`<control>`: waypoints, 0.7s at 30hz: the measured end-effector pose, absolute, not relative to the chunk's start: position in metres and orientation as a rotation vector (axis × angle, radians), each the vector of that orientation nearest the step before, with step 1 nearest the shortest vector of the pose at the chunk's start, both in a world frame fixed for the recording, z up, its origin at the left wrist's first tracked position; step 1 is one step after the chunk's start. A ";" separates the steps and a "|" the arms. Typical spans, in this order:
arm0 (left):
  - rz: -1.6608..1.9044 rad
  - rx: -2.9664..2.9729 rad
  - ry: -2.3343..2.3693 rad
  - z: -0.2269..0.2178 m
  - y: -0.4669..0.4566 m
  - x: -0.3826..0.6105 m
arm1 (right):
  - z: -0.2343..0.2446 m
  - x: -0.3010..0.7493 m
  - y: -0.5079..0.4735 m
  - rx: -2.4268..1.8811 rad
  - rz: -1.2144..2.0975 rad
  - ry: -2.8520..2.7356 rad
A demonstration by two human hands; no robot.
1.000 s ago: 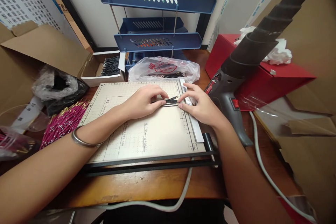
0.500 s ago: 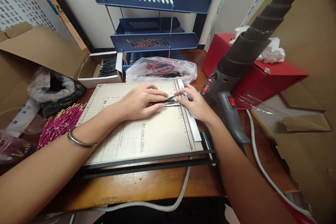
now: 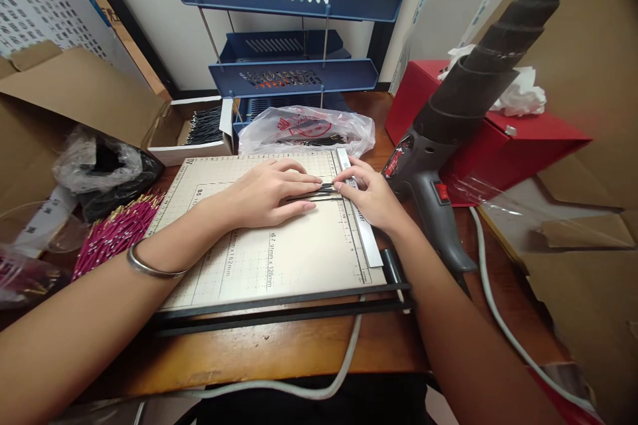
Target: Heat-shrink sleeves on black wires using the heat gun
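Head view: our left hand (image 3: 264,194) lies flat, fingers straight, pressing the bundle of thin black wires (image 3: 326,192) onto the paper trimmer board (image 3: 279,259). Our right hand (image 3: 376,199) is half curled, fingertips on the wire ends at the ruler strip (image 3: 363,229); we can't tell if it pinches them. Board's near half is bare. Heat gun (image 3: 438,172) crowds just right of the strip, plastic bag (image 3: 304,127) sits at the far edge. Wires' long axis runs left-right, across the strip.

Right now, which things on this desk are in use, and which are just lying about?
In use: thin black wires under left hand, right hand at their ends, beige gridded cutting board.
Lying about: grey heat gun, pink wire pile, red box.
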State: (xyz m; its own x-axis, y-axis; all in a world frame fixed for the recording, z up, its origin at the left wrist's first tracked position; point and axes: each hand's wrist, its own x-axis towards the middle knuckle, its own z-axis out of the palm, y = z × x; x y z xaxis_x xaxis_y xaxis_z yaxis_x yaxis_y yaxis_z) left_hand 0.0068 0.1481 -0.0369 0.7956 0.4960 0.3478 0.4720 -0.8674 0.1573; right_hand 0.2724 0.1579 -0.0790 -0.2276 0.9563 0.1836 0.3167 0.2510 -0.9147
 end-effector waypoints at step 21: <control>0.494 2.889 0.896 -0.038 0.144 0.013 | -0.082 0.269 0.159 -1.148 1.057 -1.639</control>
State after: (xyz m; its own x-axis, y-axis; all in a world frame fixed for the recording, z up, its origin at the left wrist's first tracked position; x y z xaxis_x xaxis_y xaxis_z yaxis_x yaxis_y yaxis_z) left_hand 0.0131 0.1444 -0.0377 0.7773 0.5628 0.2812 0.5379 -0.8263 0.1668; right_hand 0.2695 0.1593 -0.0818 -0.2164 0.9615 0.1693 0.2425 0.2209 -0.9447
